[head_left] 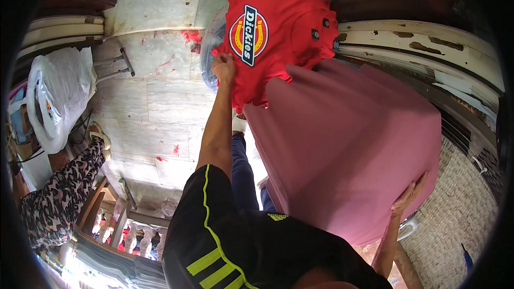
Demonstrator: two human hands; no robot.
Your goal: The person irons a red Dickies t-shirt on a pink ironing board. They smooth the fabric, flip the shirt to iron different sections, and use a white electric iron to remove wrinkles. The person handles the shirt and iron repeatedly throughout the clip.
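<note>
At the upper middle lies a red cloth point(284, 27) with a wavy, cut-looking edge, a round yellow and dark printed emblem and small dark tags. My left hand point(224, 67) pinches its left edge, arm stretched forward. A large mauve cloth point(353, 123) spreads smoothly from the red cloth toward my body; what bears it is hidden. Near its lower right edge, my right hand point(409, 195) lies on it with fingers extended. Beneath the red cloth's left side, clear plastic point(211, 48) shows.
Red scraps point(175, 150) are scattered on the pale tiled floor point(152, 93). At left, a white plastic bag point(59, 93) hangs near another person's patterned trousers point(64, 203). Chipped pale boards point(417, 40) run along the right, above a woven mat point(444, 235).
</note>
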